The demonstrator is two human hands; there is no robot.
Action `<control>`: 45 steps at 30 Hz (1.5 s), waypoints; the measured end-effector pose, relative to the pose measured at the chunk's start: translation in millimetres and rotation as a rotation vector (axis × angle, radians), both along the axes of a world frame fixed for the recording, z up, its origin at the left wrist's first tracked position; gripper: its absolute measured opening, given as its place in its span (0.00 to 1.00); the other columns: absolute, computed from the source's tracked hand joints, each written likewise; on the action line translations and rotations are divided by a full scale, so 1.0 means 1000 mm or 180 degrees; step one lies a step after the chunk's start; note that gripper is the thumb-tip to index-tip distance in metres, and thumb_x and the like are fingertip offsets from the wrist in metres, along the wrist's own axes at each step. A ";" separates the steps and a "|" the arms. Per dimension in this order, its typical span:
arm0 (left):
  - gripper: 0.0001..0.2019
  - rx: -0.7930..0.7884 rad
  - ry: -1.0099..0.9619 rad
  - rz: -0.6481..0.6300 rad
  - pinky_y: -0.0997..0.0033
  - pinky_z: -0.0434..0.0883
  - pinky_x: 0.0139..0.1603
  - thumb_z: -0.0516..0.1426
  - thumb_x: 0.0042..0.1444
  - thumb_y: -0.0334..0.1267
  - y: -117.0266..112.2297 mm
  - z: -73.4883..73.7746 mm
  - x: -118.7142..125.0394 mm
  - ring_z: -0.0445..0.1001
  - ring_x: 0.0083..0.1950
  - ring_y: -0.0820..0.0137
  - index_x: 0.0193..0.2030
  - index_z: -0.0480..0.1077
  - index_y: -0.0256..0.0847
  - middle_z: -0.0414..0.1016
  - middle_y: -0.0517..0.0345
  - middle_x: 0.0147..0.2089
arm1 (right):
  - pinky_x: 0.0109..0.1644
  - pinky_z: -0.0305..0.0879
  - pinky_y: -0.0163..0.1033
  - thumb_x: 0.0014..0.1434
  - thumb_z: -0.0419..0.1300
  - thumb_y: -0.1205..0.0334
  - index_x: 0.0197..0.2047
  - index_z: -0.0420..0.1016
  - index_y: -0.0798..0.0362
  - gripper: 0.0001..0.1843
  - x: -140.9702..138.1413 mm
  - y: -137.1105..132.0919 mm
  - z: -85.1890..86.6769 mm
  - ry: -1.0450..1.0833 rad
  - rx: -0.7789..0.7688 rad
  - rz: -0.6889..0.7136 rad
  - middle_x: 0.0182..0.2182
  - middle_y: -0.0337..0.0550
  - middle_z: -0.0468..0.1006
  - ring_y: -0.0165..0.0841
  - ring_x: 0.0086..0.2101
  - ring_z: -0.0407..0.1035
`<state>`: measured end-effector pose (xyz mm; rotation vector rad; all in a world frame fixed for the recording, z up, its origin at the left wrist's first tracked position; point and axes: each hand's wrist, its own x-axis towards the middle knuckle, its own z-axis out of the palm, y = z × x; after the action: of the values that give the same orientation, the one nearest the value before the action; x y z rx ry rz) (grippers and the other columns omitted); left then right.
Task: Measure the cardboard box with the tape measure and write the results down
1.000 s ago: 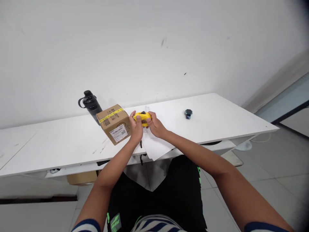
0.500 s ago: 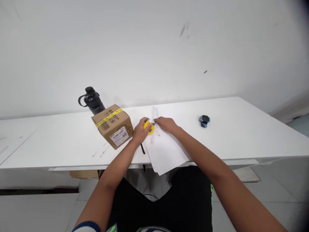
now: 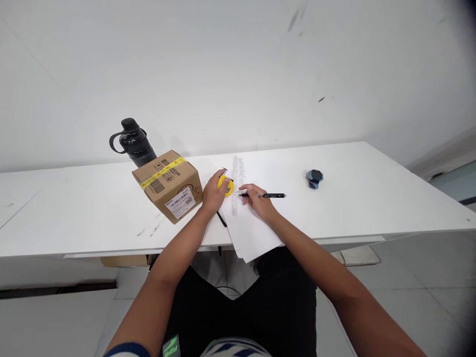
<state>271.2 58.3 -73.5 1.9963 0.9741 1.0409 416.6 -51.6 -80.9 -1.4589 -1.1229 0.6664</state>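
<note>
My left hand (image 3: 212, 194) is closed on a yellow tape measure (image 3: 226, 185) that rests on the white table (image 3: 92, 218). A black strap (image 3: 221, 218) trails from it toward the table's edge. My right hand (image 3: 259, 199) holds a black pen (image 3: 268, 195) lying almost level, its tip pointing left over white paper sheets (image 3: 253, 233). The sheets overhang the table's front edge. A strip of printed text (image 3: 238, 181) runs along the paper's far part, between my two hands.
A brown cardboard box (image 3: 168, 186) with yellow tape and a label stands just left of my left hand. Behind it is a black water bottle (image 3: 133, 143). A small dark blue object (image 3: 314, 178) lies to the right. A white wall backs the table.
The tape measure came down from both hands onto the table and stays under my left hand. My right hand let go of it and now holds a black pen over the paper.
</note>
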 end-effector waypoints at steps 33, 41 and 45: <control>0.26 0.0129 0.0000 -0.0164 0.57 0.62 0.66 0.46 0.67 0.53 0.007 -0.008 0.002 0.67 0.65 0.58 0.68 0.61 0.48 0.70 0.49 0.63 | 0.35 0.60 0.39 0.59 0.54 0.49 0.22 0.71 0.51 0.20 -0.001 0.005 -0.009 -0.0617 -0.0357 -0.0251 0.23 0.39 0.75 0.34 0.29 0.67; 0.20 0.0180 0.0015 -0.0047 0.58 0.68 0.58 0.46 0.68 0.51 0.005 -0.009 0.003 0.73 0.56 0.62 0.59 0.67 0.49 0.74 0.52 0.56 | 0.34 0.59 0.39 0.59 0.55 0.49 0.24 0.74 0.50 0.19 0.002 0.007 -0.012 -0.0609 -0.0391 -0.0102 0.21 0.37 0.72 0.33 0.27 0.65; 0.19 0.0185 0.0002 -0.0049 0.58 0.69 0.58 0.46 0.68 0.51 0.004 -0.007 0.003 0.72 0.56 0.62 0.59 0.66 0.49 0.74 0.52 0.56 | 0.36 0.60 0.39 0.59 0.55 0.50 0.22 0.72 0.50 0.19 0.001 0.006 -0.011 -0.0619 -0.0367 -0.0158 0.23 0.39 0.75 0.34 0.29 0.68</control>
<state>274.1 62.0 -80.8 2.0483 0.9373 1.0713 417.9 -45.7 -91.7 -1.6730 -1.2086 0.5714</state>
